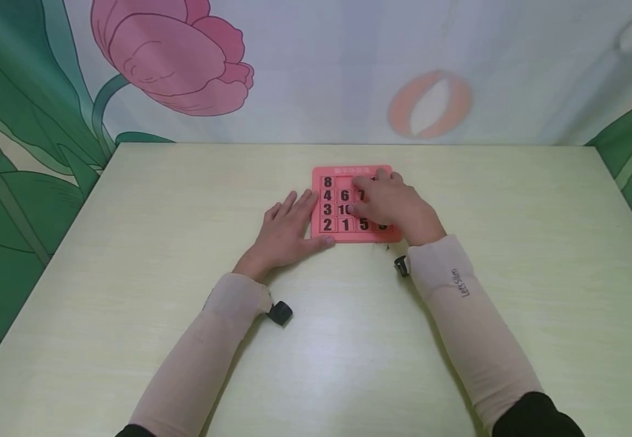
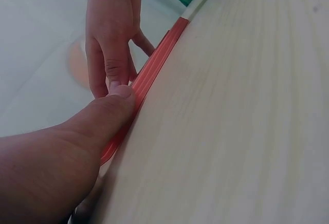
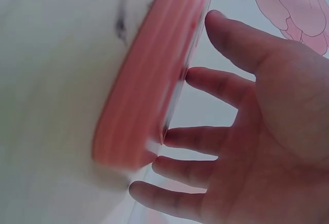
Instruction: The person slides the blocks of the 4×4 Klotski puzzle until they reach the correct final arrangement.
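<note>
A pink number sliding puzzle lies flat on the table, its black-numbered tiles in rows. A tile-free slot shows right of the 8 in the top row. My left hand rests beside the puzzle's left edge, fingers extended, with the thumb on the near left corner. That thumb touches the ridged pink side in the left wrist view. Over the right part of the puzzle, my right hand spreads its fingers and hides several tiles. In the right wrist view, its fingertips touch the puzzle's face, with the thumb held apart.
The pale wooden table extends around the puzzle. Behind its far edge hangs a white curtain with a pink flower and green leaves. Dark wrist cameras sit at both cuffs, close above the tabletop.
</note>
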### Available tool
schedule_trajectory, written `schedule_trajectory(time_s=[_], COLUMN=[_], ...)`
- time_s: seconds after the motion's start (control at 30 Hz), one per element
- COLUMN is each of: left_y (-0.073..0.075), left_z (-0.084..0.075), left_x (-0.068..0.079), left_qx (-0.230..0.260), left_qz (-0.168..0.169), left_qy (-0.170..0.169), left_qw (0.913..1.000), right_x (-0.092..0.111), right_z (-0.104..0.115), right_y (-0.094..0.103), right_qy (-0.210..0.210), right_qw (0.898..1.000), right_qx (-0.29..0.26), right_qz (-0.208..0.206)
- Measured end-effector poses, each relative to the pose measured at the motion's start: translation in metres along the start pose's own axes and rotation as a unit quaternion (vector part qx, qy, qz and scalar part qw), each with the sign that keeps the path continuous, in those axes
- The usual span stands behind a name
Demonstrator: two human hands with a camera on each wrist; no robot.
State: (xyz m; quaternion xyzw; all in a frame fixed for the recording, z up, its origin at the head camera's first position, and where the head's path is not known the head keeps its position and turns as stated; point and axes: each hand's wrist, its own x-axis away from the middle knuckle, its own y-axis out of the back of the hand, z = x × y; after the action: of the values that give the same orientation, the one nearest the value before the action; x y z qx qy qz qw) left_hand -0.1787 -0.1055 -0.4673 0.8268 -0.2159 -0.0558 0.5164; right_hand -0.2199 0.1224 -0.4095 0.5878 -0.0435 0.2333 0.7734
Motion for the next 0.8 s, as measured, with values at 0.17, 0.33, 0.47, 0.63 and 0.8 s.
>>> schedule_trajectory(time_s=[0.17, 0.33, 0.47, 0.63, 0.8], left_y=[-0.001, 0.0, 0.001, 0.001, 0.001], left_z=[0.0, -0.001, -0.001, -0.001, -0.001], left_x=[0.0, 0.0, 0.0, 0.0, 0.0], left_qx=[-0.004, -0.004, -0.005, -0.007, -0.006], left_qz=[0.001, 0.0, -0.001, 0.0, -0.001], left_qy=[0.0, 0.002, 0.002, -0.003, -0.005], left_qw=[1.0, 1.0, 1.0, 1.0, 1.0], right_x=[0.002, 0.003, 0.003, 0.004, 0.008], right_z=[-0.003, -0.005, -0.005, -0.007, -0.01], right_y=[0.002, 0.005, 0.007, 0.009, 0.011], right_qy=[0.002, 0.001, 0.007, -0.001, -0.019], right_qw=[1.0, 0.999, 0.999, 0.999, 0.998], right_qx=[-0.023, -0.033, -0.037, -0.043, -0.049], right_qz=[0.01, 0.018, 0.019, 0.019, 0.021])
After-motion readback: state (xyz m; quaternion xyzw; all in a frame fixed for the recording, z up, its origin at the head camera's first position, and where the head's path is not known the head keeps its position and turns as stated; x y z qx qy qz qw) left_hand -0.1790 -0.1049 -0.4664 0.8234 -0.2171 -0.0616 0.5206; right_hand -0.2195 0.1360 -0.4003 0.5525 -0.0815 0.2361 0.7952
